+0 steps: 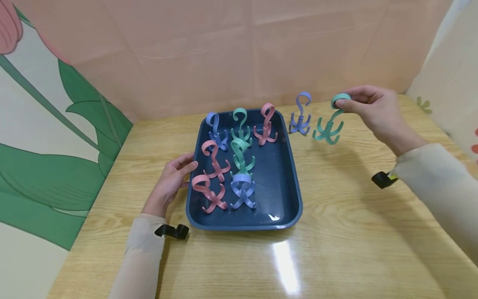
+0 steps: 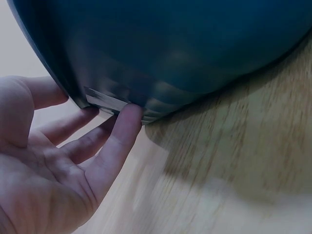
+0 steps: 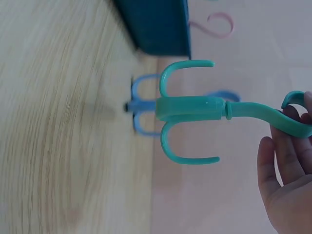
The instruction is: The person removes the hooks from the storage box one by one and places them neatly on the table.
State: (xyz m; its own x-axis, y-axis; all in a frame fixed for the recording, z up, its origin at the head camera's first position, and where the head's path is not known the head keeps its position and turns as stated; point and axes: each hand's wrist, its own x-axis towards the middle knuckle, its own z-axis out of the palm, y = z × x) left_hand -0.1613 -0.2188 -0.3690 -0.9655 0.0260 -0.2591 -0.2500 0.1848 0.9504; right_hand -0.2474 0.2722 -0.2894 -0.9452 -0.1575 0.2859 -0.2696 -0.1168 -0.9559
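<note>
My right hand (image 1: 377, 110) pinches a green four-pronged swivel hook (image 1: 328, 129) by its curled top, between thumb and fingers. In the right wrist view the green hook's prongs (image 3: 190, 160) point away from the hand, above the wooden table. A purple hook (image 1: 300, 120) stands on the table just left of it. My left hand (image 1: 172, 178) grips the left side of a dark blue tray (image 1: 276, 182), thumb at the rim. From the left wrist, fingers (image 2: 124, 126) show against the tray's outer wall (image 2: 170, 53).
Several pink, green and purple hooks stand in the tray, among them a pink hook (image 1: 265, 128) at the back and a purple hook (image 1: 242, 193) near the front. A pink-beige covering (image 1: 186, 50) rises behind the wooden table (image 1: 336, 232). A flower-patterned panel (image 1: 45, 166) borders the left.
</note>
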